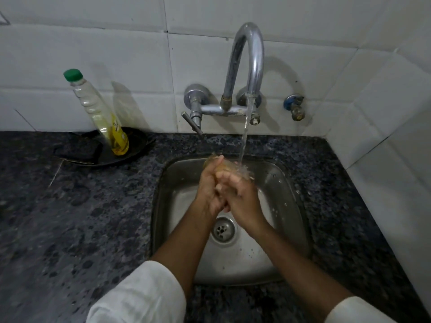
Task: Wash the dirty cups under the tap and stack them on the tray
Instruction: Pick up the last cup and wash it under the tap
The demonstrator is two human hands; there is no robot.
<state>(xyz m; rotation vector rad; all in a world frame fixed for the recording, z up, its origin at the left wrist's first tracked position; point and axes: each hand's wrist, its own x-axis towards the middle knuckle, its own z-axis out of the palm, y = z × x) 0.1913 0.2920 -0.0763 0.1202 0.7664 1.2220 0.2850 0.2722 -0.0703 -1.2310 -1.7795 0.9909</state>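
A single head-worn wide-angle camera looks forward and steeply down, close over the sink (296,183) at centre frame. The tap (248,66) stands at upper centre, tiled wall (93,43) across the top, counter (70,217) filling the left.

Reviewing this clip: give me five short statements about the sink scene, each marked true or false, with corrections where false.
1. Water runs from the tap. True.
2. Both hands, left and right, hold a brownish cup over the sink. True.
3. The bottle has a red cap. False: the cap is green.
4. The bottle stands right of the sink. False: it stands to the left, in a dark dish.
5. The sink drain is plugged. False: its holes are open.
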